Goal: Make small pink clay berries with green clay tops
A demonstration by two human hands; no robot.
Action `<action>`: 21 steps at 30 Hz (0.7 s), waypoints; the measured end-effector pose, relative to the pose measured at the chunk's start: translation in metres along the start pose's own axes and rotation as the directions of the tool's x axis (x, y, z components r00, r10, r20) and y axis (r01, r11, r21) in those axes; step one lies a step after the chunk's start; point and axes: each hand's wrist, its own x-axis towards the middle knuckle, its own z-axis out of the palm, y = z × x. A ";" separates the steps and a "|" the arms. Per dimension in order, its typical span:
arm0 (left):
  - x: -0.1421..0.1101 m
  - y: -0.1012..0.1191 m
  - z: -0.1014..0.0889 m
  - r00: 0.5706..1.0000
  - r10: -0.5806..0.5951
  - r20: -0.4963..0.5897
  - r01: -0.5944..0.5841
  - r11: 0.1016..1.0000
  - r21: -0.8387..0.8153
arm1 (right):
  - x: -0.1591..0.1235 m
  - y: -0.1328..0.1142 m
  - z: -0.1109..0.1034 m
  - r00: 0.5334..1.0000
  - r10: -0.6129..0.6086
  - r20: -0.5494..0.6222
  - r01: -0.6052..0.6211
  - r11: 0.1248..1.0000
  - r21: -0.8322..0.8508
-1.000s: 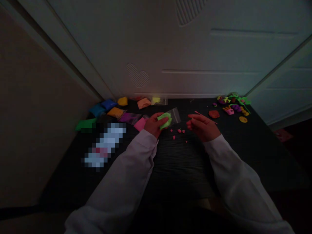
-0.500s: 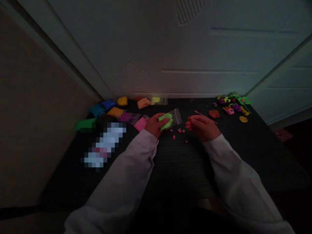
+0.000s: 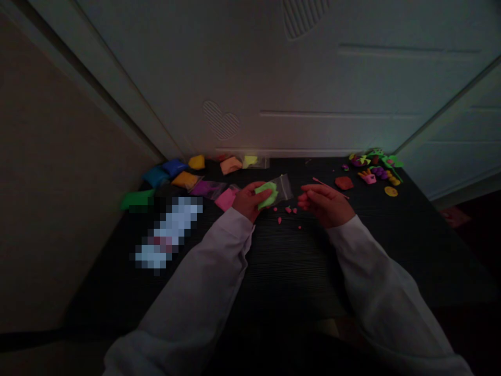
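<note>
My left hand (image 3: 249, 201) is closed on a clear zip bag of light green modelling clay (image 3: 266, 195), thumb on top, with the bag's mouth towards the right. Across a small gap, my right hand (image 3: 324, 204) has its thumb and fingertips pinched together. Whatever they hold, if anything, is too small to make out. On the dark table (image 3: 289, 271) between and below the hands lie several little pink clay pieces (image 3: 279, 221). Behind the right hand rests a thin pink stick (image 3: 321, 183), partly covered by the fingers.
Bags of coloured clay, among them a blue one (image 3: 174, 167) and a pink one (image 3: 226, 199), line the back left. A blurred-out pale object (image 3: 168, 235) lies at left. To the right are a red clay lump (image 3: 344, 183), a yellow disc (image 3: 391, 191) and small clay figures (image 3: 368, 178).
My right hand's fingertips have shifted very slightly. The left hand still holds the green clay bag in the same place.
</note>
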 end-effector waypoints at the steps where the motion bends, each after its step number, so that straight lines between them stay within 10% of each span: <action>1: 0.000 0.000 0.000 1.000 0.000 0.001 0.000 1.000 0.000 | 0.000 0.000 0.000 1.000 -0.004 0.001 0.004 1.000 0.005; 21: -0.001 0.001 0.001 1.000 -0.016 0.014 0.016 1.000 0.003 | -0.001 -0.001 -0.003 0.996 -0.071 0.060 0.066 0.995 0.077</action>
